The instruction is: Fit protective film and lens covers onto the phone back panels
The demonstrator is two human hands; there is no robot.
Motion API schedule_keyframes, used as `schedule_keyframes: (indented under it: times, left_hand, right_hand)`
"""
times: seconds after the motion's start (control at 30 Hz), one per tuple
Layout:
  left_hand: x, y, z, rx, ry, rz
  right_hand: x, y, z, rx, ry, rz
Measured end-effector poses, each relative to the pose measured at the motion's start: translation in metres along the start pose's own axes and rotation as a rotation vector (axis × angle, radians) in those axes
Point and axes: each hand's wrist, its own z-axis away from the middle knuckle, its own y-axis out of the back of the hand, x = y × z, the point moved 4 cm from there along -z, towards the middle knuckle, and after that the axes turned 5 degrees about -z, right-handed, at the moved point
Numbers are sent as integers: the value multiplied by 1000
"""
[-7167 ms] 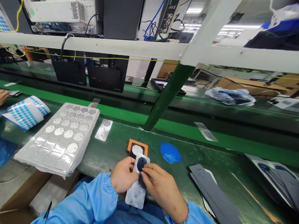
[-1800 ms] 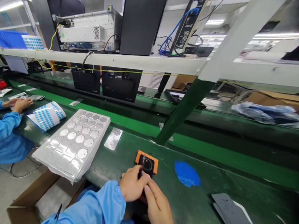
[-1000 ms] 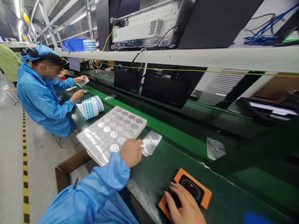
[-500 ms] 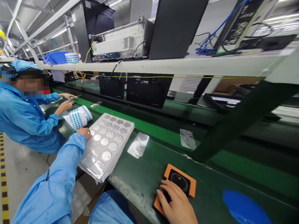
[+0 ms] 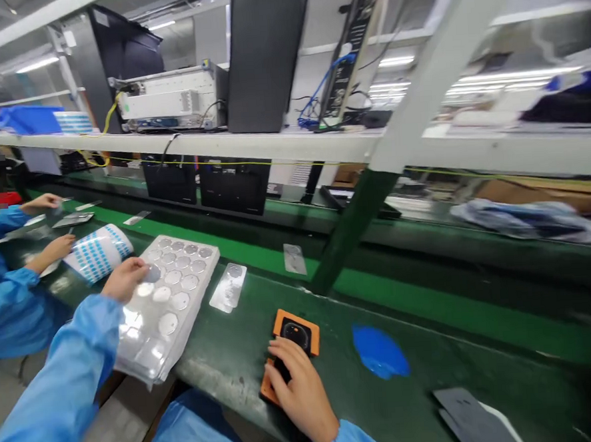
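Note:
My left hand [image 5: 125, 279] pinches a thin, round, silvery disc [image 5: 152, 274] between thumb and fingers. It hangs over the left side of a clear plastic tray [image 5: 149, 366], whose round pockets hold several similar discs; some lower pockets show bare plastic. Lower right, my right hand [image 5: 302, 394] lies over an orange fixture [image 5: 313, 343] with a black, round-ringed part [image 5: 293, 331] in it. Its fingers are stretched over the black part and the thumb is apart; the palm hides the fixture's lower right. A clear film sheet [image 5: 228, 288] lies between tray and fixture.
A blue film piece [image 5: 381, 351] and dark grey plates [image 5: 470, 417] lie right on the green bench. A blue-dotted label roll [image 5: 102, 251] stands beyond the tray, near a co-worker's hands [image 5: 52, 252]. A green post [image 5: 354, 234] rises behind. Another film sheet [image 5: 294, 258] lies near it.
My view has swung right. My left hand has lifted a disc from the tray, and it now shows between the fingertips. My right hand stays on the fixture.

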Motion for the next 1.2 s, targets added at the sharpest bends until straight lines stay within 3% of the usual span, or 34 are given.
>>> schedule_keyframes:
  times: [0.07,0.13,0.2,0.27,0.3,0.37,0.5,0.6,0.77,0.97,1.07,1.2]
  left_hand:
    - [46,-39,54,-193,-141,807]
    - [96,-89,122,-569,-155,1302]
    - [140,-134,185,-884,-54,1573]
    - [171,-166,221,-1035,54,1662]
    - [179,-178,227,-1043,73,1642]
    - [184,-190,217,-900,16,1479]
    - [163,-197,173,-381,-195,946]
    - [149,-211,164,-211,-310,706]
    - [142,-231,174,-142,-472,561]
    - [146,-229,176,-101,-523,532]
    - [156,-223,174,-70,-586,519]
    - [184,-219,171,-103,-769,407]
  right_hand:
    - [-20,5,-1,-22,64,-84]
    - [-39,10,-1,-45,135,-191]
    - [-51,16,2,-64,159,-288]
    - [-50,25,7,-74,126,-331]
    - [-45,30,9,-70,95,-322]
    - [-25,42,7,-26,20,-222]
    - [35,56,-15,-34,-99,157]
    - [71,52,-31,-138,-97,274]
    - [88,39,-24,-165,-74,287]
    - [82,34,-5,-222,-41,349]
    - [79,37,-2,-260,-53,380]
    - [67,38,0,-280,-87,414]
